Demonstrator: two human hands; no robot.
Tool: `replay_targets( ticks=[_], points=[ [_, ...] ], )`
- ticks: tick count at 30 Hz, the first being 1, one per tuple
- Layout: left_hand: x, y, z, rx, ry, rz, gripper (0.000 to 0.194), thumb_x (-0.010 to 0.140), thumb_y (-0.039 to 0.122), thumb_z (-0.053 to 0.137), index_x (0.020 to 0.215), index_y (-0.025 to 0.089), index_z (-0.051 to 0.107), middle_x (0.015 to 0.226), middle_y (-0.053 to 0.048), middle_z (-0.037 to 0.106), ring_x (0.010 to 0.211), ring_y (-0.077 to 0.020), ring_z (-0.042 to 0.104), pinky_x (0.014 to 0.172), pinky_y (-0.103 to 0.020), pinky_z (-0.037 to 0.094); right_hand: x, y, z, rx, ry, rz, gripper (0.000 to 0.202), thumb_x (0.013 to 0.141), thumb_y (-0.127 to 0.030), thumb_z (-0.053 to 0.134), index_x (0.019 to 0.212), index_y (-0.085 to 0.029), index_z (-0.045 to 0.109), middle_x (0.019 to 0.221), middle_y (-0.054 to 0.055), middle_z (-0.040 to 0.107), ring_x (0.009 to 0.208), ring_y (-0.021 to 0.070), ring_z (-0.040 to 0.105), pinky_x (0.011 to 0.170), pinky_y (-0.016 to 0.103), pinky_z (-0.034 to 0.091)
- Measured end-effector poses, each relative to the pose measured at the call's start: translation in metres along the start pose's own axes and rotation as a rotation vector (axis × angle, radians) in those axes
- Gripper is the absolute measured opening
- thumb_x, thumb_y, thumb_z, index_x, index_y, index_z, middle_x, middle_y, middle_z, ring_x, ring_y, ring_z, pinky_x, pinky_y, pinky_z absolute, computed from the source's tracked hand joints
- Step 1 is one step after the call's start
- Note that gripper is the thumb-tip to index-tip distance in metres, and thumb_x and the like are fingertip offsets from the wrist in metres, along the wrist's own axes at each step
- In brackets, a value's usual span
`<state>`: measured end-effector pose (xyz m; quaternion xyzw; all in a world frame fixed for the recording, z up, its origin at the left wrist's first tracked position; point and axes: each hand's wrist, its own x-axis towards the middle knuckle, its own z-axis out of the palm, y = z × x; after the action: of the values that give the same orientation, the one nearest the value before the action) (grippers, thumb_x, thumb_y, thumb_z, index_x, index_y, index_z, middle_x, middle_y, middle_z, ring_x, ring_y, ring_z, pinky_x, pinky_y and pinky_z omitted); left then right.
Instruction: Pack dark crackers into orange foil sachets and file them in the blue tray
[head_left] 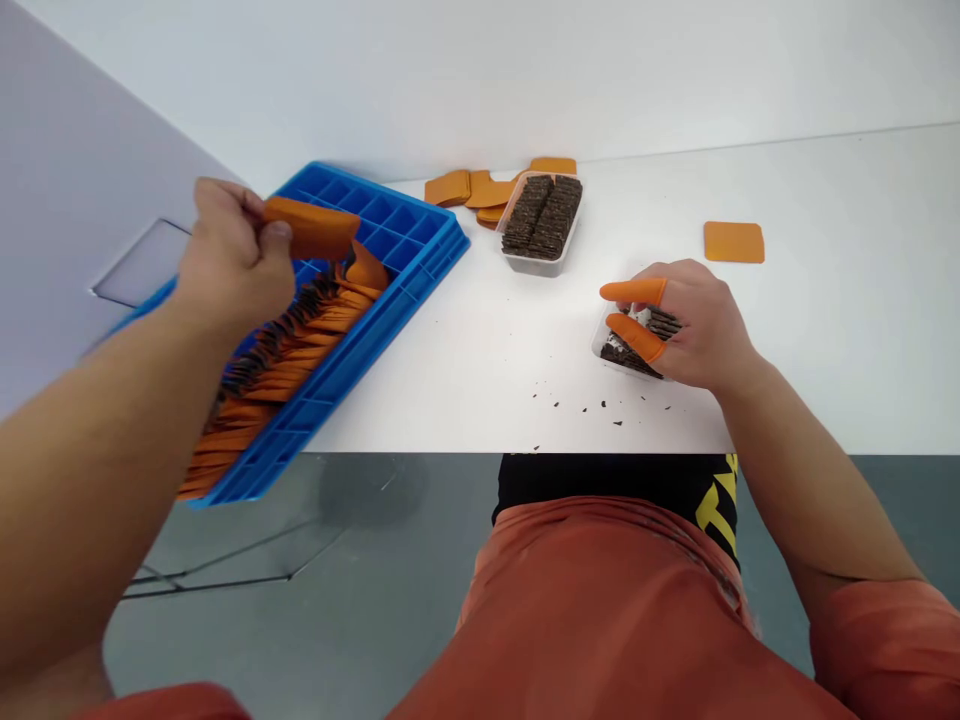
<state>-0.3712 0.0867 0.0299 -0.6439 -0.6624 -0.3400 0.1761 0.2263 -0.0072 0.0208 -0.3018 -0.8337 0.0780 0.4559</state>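
My left hand (244, 250) pinches a flat orange pouch (313, 228) between thumb and fingers, above a blue crate (420, 255). Inside the crate stands a packed row of orange pouches (300, 360) with dark edges along one side. My right hand (694, 325) wears orange finger cots on thumb and index finger. These two are spread apart with nothing visible between them, over a clear plastic tub (600, 345). Thin dark brown flat pieces (630, 357) lie in that tub, which the hand partly covers.
Farther back, another clear tub (536, 267) holds two stacked rows of dark pieces (541, 215). Beside it lie several loose orange pouches (450, 188). One orange pouch (733, 242) rests at the right. Dark crumbs (604, 404) dot the white table (465, 390) near its front edge.
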Motion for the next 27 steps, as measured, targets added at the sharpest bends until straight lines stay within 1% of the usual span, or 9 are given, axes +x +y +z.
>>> replay_targets(
  ticks=[3,5,6,8,12,18,21,23,27],
  points=[
    [-0.001,0.032,-0.009,-0.005,-0.204,-0.165,0.092,0.062,0.105,0.065,0.113,0.032,0.042,0.100,0.003,0.065,0.085,-0.0236,0.056,0.095,-0.063,0.058,-0.001,0.003,0.000,0.009,0.036,-0.014,0.017,0.099,-0.032,0.074,0.114,-0.029,0.083,0.092,0.000,0.083,0.074,0.0182,0.072,0.082,0.043,0.059],
    [-0.008,0.066,-0.026,-0.088,-0.285,-0.095,0.077,0.079,0.092,0.067,0.117,0.031,0.039,0.127,0.000,0.071,0.107,-0.0267,0.064,0.109,-0.063,0.056,-0.001,0.005,0.000,0.009,0.029,-0.002,0.018,0.099,-0.031,0.074,0.115,-0.028,0.083,0.093,0.001,0.084,0.072,0.0176,0.071,0.082,0.042,0.058],
    [-0.014,0.084,-0.035,-0.119,-0.255,-0.025,0.069,0.088,0.084,0.062,0.121,0.029,0.039,0.137,-0.005,0.070,0.116,-0.0281,0.066,0.112,-0.061,0.056,-0.001,0.005,0.000,0.004,0.014,0.011,0.019,0.100,-0.032,0.073,0.115,-0.027,0.083,0.093,0.001,0.084,0.072,0.0175,0.071,0.082,0.042,0.058],
    [-0.024,0.117,-0.052,-0.080,-0.272,0.074,0.050,0.105,0.064,0.050,0.132,0.022,0.041,0.145,-0.013,0.070,0.125,-0.0297,0.069,0.116,-0.058,0.056,-0.002,0.004,-0.001,-0.008,-0.025,0.043,0.021,0.101,-0.035,0.071,0.115,-0.027,0.084,0.092,0.002,0.084,0.072,0.0180,0.070,0.084,0.043,0.059],
    [-0.032,0.158,-0.067,0.093,-0.401,0.099,0.036,0.104,0.039,0.042,0.128,0.015,0.055,0.144,-0.019,0.072,0.138,-0.0345,0.068,0.125,-0.057,0.053,0.000,0.000,-0.004,-0.012,-0.077,0.091,0.022,0.102,-0.039,0.070,0.114,-0.027,0.084,0.093,0.002,0.084,0.076,0.0194,0.071,0.089,0.045,0.060],
    [-0.017,0.169,-0.074,0.353,-0.799,-0.105,0.060,0.102,0.042,0.042,0.156,0.018,0.056,0.126,-0.014,0.076,0.110,-0.0353,0.076,0.107,-0.056,0.062,0.002,-0.001,-0.007,0.002,-0.111,0.101,0.021,0.102,-0.037,0.070,0.114,-0.027,0.084,0.093,0.002,0.084,0.075,0.0189,0.073,0.089,0.043,0.060],
    [-0.014,0.167,-0.083,0.337,-0.829,-0.084,0.061,0.095,0.043,0.044,0.146,0.022,0.071,0.125,-0.006,0.078,0.113,-0.0310,0.075,0.111,-0.047,0.060,0.002,-0.001,-0.006,-0.002,-0.111,0.105,0.023,0.103,-0.039,0.070,0.114,-0.025,0.084,0.093,0.003,0.084,0.077,0.0191,0.073,0.090,0.044,0.059],
    [-0.013,0.163,-0.088,0.314,-0.804,-0.005,0.062,0.089,0.040,0.044,0.139,0.027,0.078,0.134,0.000,0.077,0.122,-0.0284,0.074,0.117,-0.041,0.057,0.002,-0.001,-0.006,-0.007,-0.129,0.105,0.024,0.103,-0.039,0.070,0.115,-0.023,0.085,0.094,0.004,0.085,0.078,0.0193,0.074,0.091,0.044,0.059],
    [-0.008,0.148,-0.087,0.329,-0.788,0.148,0.069,0.078,0.035,0.042,0.133,0.030,0.085,0.146,0.003,0.074,0.125,-0.0292,0.073,0.117,-0.043,0.056,0.002,-0.002,-0.006,-0.005,-0.176,0.120,0.028,0.103,-0.040,0.070,0.115,-0.019,0.085,0.094,0.006,0.085,0.079,0.0206,0.075,0.091,0.046,0.058]
  ],
)
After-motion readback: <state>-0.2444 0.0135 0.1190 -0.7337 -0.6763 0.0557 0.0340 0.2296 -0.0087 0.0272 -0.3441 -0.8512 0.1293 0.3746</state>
